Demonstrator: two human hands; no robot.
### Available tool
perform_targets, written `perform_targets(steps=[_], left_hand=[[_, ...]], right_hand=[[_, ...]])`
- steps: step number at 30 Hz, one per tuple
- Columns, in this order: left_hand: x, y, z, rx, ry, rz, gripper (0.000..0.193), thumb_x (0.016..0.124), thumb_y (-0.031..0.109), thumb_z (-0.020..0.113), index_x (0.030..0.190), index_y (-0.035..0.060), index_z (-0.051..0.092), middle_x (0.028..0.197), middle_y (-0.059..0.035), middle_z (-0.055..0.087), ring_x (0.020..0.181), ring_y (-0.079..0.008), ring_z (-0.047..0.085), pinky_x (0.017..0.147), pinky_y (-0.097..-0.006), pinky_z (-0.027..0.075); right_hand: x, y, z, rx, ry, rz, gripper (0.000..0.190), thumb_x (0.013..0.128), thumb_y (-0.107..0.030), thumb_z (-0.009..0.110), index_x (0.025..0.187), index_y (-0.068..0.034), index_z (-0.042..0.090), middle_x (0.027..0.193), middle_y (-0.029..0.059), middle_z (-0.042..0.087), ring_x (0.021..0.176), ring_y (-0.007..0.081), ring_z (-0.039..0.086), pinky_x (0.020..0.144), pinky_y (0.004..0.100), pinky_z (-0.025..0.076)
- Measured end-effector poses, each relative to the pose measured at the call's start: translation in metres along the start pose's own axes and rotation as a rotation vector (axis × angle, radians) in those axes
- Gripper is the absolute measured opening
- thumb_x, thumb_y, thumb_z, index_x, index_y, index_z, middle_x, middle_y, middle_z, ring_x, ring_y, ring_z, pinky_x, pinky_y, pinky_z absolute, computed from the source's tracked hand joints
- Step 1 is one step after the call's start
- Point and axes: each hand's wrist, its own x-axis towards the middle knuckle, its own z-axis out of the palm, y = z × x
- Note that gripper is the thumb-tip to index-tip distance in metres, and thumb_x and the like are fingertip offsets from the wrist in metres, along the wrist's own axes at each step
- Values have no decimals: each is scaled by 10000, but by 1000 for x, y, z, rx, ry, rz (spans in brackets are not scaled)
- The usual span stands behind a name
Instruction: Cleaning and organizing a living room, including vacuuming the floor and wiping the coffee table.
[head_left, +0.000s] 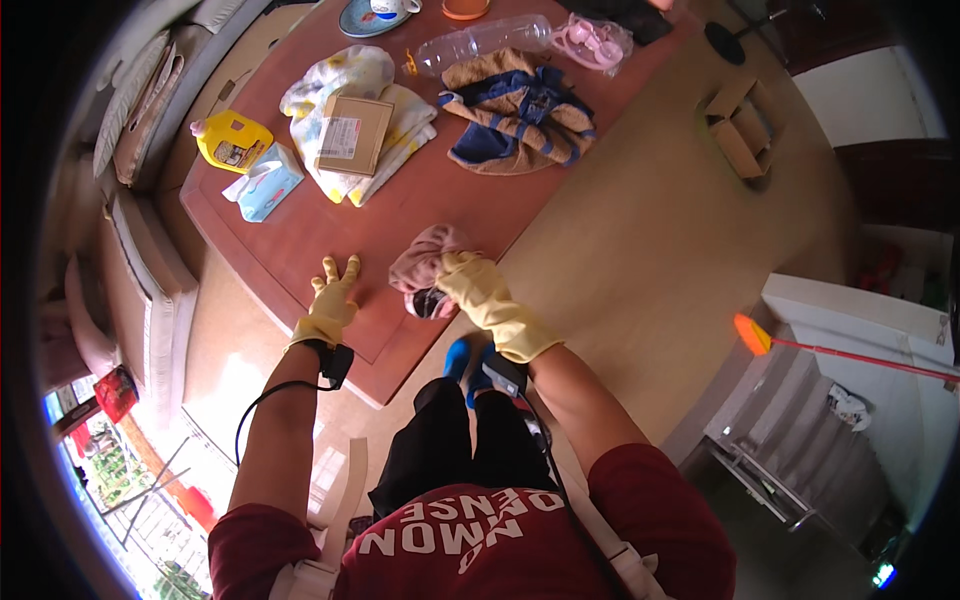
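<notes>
Both my hands wear pale yellow rubber gloves. My right hand (466, 281) grips a bunched pink cloth (421, 259) on the reddish-brown wooden table (300, 232), near its edge. A dark patch with a light border shows at the cloth's lower end. My right fingertips are partly hidden in its folds. To the left, my left hand (332, 294) rests on the tabletop with its fingers spread and nothing in it. A black device is strapped to each wrist, with a cable running from it.
Farther up the table lie a tissue pack (270, 187), a yellow jug (236, 141), a cardboard box (356, 135) on a patterned white cloth (405, 112), a brown-and-blue towel (525, 120) and a clear plastic bottle (484, 43). An open carton (739, 131) sits on the floor at right.
</notes>
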Motion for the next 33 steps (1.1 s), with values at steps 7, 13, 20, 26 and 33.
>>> perform_targets(steps=[7, 13, 20, 26, 33], left_hand=[[1, 3, -24, 22, -93, -59, 924, 920, 182, 686, 1655, 422, 180, 1730, -252, 29, 1508, -570, 259, 1213, -539, 363], [61, 138, -114, 1, -14, 8, 721, 857, 357, 783, 1525, 261, 526, 1475, -205, 562, 1264, -361, 625, 1034, -489, 523], [132, 390, -198, 258, 453, 561, 1268, 617, 314, 956, 1661, 189, 247, 1685, -183, 293, 1571, -380, 239, 1272, -521, 199], [223, 403, -179, 77, 405, 430, 609, 811, 153, 785, 1388, 146, 592, 1013, -126, 740, 962, -355, 739, 880, -465, 578], [103, 317, -247, -429, 816, 297, 513, 801, 181, 805, 1297, 153, 677, 1087, -172, 709, 1023, -400, 683, 873, -490, 557]], right_hand=[[-22, 144, -71, 330, 55, 498, 353, 722, -94, 780, 1074, -75, 759, 1057, 170, 740, 971, 370, 714, 851, 431, 571], [-70, 243, -89, 923, 396, 861, 452, 881, -12, 738, 1326, -14, 660, 1164, 92, 746, 1103, 164, 698, 933, 283, 545], [-96, 292, -130, 877, 171, 946, 584, 890, -19, 780, 1438, -1, 577, 1326, 109, 684, 1140, 167, 684, 979, 286, 532], [-70, 305, -159, 940, 209, 857, 563, 915, 17, 730, 1453, -9, 567, 1275, 107, 707, 1125, 176, 697, 979, 287, 536], [39, 339, -208, 841, 106, 611, 671, 830, 121, 644, 1464, -88, 566, 1228, 139, 687, 1032, 276, 702, 848, 402, 584]])
